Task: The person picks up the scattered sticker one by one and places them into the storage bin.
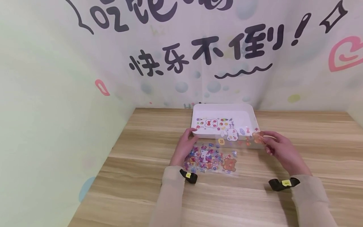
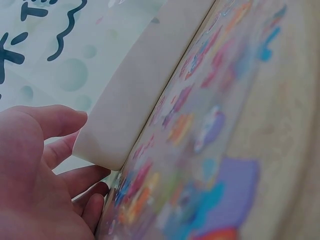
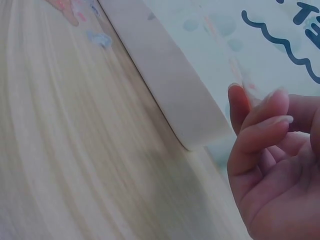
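Right hand pinched clear sticker sheet over front wall of tray; left hand curled round tray's near-left corner. Risk: one-sided hold, sheet could sag, snag wall.

A light-brown tabletop with horizontal wood grain fills the lower part of the head view; its left edge runs diagonally toward the lower left. A white rectangular tray with rounded corners rests near the rear edge, right of frame centre. Transparent plastic sticker sheeting with multicoloured bear motifs lies directly below it in the frame.
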Demonstrator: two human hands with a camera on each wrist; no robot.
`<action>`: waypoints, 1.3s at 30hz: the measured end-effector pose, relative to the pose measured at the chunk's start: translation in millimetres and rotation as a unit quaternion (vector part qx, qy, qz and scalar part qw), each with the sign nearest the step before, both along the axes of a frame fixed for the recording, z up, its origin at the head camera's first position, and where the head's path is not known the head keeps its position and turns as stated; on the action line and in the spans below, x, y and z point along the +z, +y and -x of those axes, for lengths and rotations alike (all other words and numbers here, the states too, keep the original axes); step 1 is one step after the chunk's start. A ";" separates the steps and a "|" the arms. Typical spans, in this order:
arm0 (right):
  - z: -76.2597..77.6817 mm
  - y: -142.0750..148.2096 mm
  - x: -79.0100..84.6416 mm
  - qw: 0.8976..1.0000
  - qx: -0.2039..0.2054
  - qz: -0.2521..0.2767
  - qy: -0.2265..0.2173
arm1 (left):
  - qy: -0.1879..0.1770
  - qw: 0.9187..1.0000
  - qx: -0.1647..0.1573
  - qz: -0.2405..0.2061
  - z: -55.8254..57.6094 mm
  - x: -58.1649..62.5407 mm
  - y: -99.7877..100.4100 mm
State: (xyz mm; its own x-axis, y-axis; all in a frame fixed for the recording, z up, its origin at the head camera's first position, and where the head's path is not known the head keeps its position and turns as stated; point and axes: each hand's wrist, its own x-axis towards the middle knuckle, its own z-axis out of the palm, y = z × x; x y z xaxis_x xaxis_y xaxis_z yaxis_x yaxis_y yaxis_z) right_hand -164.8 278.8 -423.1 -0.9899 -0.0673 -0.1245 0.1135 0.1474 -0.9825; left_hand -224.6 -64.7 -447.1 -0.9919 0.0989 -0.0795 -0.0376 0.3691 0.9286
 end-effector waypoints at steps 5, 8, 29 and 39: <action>1.8 -4.1 2.8 1.000 -0.005 0.025 0.003 | -0.004 1.000 -0.001 -0.002 0.4 0.1 0.0; 3.5 -7.8 5.7 1.000 -0.018 0.006 -0.002 | -0.002 1.000 -0.002 -0.001 0.9 -0.1 -0.2; 33.6 -35.9 21.9 0.998 -0.062 0.007 0.004 | -0.010 1.000 0.011 0.000 1.0 -2.1 0.8; 53.9 -50.8 23.8 0.997 -0.074 -0.007 -0.007 | -0.010 1.000 0.007 0.000 1.1 -1.5 0.6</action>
